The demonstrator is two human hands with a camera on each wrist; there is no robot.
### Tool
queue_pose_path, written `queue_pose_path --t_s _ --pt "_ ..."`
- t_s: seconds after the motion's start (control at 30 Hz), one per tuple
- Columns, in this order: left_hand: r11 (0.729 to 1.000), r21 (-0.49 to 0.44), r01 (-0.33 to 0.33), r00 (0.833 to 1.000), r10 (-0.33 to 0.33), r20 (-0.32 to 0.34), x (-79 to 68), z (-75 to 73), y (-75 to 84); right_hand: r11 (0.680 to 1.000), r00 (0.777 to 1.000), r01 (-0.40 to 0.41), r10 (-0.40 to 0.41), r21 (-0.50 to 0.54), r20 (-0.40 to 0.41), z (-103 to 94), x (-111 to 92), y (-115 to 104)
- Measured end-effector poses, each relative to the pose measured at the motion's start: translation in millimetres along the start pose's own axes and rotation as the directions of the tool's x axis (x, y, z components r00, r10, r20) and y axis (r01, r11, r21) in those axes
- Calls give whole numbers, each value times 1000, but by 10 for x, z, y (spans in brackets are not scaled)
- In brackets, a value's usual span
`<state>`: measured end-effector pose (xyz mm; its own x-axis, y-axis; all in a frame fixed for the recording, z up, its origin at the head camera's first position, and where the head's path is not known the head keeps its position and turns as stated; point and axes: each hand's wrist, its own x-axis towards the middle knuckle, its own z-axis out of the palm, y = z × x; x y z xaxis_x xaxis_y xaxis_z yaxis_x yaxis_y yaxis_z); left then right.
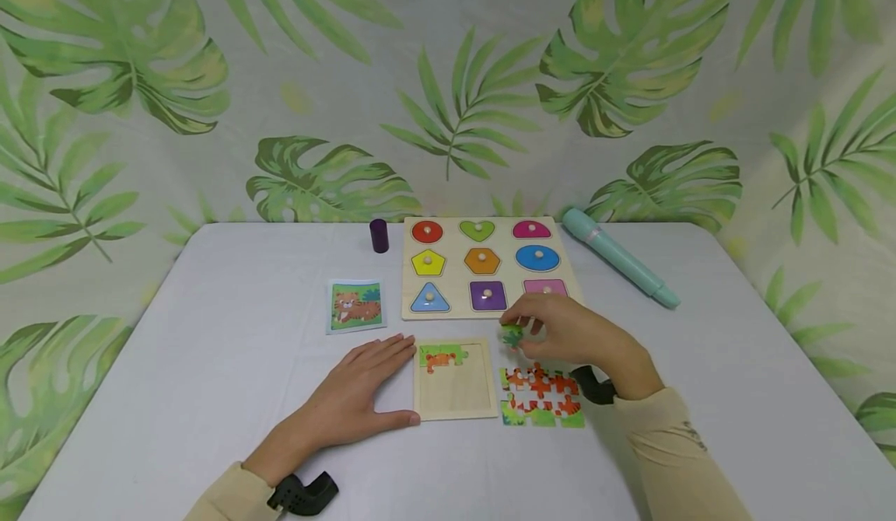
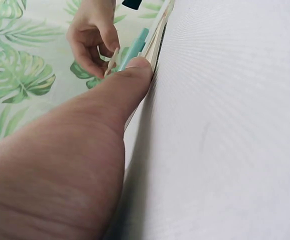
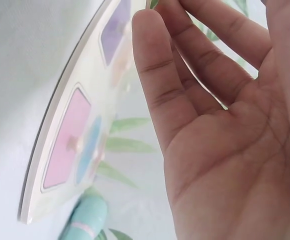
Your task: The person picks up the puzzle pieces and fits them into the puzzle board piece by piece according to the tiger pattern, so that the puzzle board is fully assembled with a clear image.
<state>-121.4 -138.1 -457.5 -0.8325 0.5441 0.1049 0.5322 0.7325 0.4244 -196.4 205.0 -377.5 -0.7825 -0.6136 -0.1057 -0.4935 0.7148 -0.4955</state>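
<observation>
A square wooden puzzle tray (image 1: 458, 396) lies on the table with a few joined jigsaw pieces (image 1: 441, 358) in its upper left corner. My left hand (image 1: 357, 396) rests flat beside it, fingers straight, with fingertips and thumb at the tray's left edge. Between thumb and fingers my right hand (image 1: 560, 330) pinches a green jigsaw piece (image 1: 512, 336), raised above the table to the upper right of the tray. In the left wrist view that piece (image 2: 112, 62) appears edge-on. Several orange and green jigsaw pieces (image 1: 540, 412) lie grouped right of the tray, below my right hand.
Behind the tray lies a wooden shape board (image 1: 406, 272) with knobbed coloured shapes. A tiger picture card (image 1: 357, 305) lies at its left, and a dark purple cylinder (image 1: 379, 236) stands near the back. A mint-green tube (image 1: 619, 257) lies at the back right.
</observation>
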Motion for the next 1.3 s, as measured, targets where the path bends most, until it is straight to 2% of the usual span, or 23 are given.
queue_pose_path --t_s 0.2,0.6,0.93,1.3 --pt "1000 -5 9 1000 -9 10 -2 -5 5 1000 1000 -18 18 -14 13 57 37 -59" --pt "1000 13 -19 1000 19 -3 -6 7 -8 995 996 86 -86 -50 -2 138 82 -92" --pt "1000 -6 -10 1000 10 5 -12 -13 5 996 996 84 -83 -40 20 205 126 -154" --pt "1000 4 -12 1000 12 -2 -16 -2 -4 988 992 128 -126 -89 26 306 172 -244"
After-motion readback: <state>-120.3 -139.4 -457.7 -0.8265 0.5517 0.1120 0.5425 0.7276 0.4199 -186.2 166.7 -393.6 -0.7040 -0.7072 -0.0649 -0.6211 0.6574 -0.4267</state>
